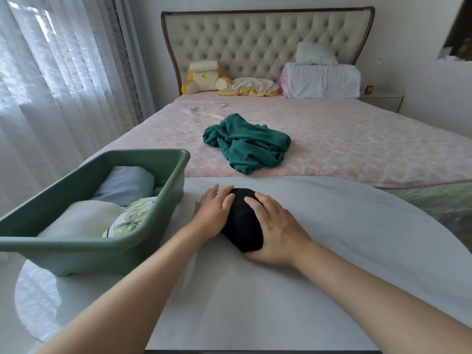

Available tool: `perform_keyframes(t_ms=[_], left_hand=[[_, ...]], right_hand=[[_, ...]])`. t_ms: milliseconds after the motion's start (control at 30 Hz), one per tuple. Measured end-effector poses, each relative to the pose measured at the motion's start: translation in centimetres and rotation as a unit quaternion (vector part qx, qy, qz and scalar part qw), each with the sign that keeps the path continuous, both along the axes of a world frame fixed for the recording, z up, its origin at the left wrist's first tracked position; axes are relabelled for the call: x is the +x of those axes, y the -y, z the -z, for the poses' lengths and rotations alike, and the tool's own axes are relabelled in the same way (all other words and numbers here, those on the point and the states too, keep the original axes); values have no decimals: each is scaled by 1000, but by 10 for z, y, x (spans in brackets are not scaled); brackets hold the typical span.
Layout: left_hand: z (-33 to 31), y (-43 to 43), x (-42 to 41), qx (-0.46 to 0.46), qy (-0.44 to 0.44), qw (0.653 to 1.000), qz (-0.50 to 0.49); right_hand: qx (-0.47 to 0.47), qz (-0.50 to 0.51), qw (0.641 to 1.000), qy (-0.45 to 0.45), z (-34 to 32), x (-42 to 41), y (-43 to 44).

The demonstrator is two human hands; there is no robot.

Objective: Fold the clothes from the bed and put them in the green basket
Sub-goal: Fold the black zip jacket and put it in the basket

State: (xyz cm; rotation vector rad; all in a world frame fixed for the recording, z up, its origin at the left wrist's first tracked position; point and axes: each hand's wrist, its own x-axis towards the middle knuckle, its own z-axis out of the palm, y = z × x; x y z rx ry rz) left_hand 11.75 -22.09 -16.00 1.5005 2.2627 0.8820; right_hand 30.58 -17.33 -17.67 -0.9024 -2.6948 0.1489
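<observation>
- The black bundle (242, 223) is lying on the white worktop (293, 302), just to the right of the green basket (76, 254). It is looking folded down into a compact oval.
- Its long axis is running roughly away from the person, near end to far end, with one grip sitting on each long side.
- The left grip (214, 213) is resting against the bundle's left flank, its fingers fairly straight and pressing rather than closing round the cloth.
- The right grip (277, 231) is cupping the right flank, fingers curling over the top and the thumb lying along the near end, so it is clamping the bundle.
- The basket is standing to the left of both grips, its right wall just beside the left one. That grip is the nearer, so the coming carry is probably going leftward over that rim.
- Inside the basket, a pale blue fold (127, 183), a cream fold (81, 218) and a leaf-print piece (130, 215) are taking up much of the room.
- A crumpled teal garment (246, 143) is waiting unfolded on the bed (370, 149), well apart from both grips.
</observation>
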Motion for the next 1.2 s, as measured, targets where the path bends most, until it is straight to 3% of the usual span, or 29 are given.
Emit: perform_keyframes(t_ms=[67, 133, 200, 267, 433, 533, 600, 667, 733, 767, 833, 900, 1067, 1200], left_hand=[[-8, 3, 10, -34, -38, 993, -108], [-13, 4, 18, -54, 18, 986, -158], [-13, 3, 21, -26, 156, 977, -145], [-14, 3, 22, 18, 239, 964, -116], [-13, 3, 3, 22, 381, 918, -106], [-7, 1, -1, 6, 393, 917, -68], [-7, 0, 1, -1, 322, 945, -63], [-10, 2, 3, -17, 128, 990, -60], [-20, 11, 5, 27, -84, 996, 20], [-24, 15, 5, 44, -130, 985, 101], [-26, 25, 5, -10, -180, 961, 208], [-11, 27, 0, -24, -236, 948, 213], [0, 18, -13, 112, -213, 951, 197], [5, 16, -17, 139, -206, 949, 195]], right_hand=[[14, 25, 999, -16, 3, -5, 2], [32, 47, 998, -14, 6, -12, 4], [56, 59, 996, -29, 10, -17, 8], [70, 67, 994, -50, 15, -18, 12], [26, 37, 999, -20, 11, -13, 10], [5, 26, 999, -22, 10, -10, 2], [23, 38, 999, -20, 12, -12, 0], [44, 47, 998, -21, 13, -17, 0], [50, 52, 997, -37, 14, -20, -1], [42, 54, 996, -53, 13, -21, -1], [14, 60, 995, -83, 8, -23, -4], [-8, 62, 994, -93, 3, -25, -6], [41, 58, 989, -133, 10, -33, -6], [18, 103, 991, -78, 13, -44, -5]])
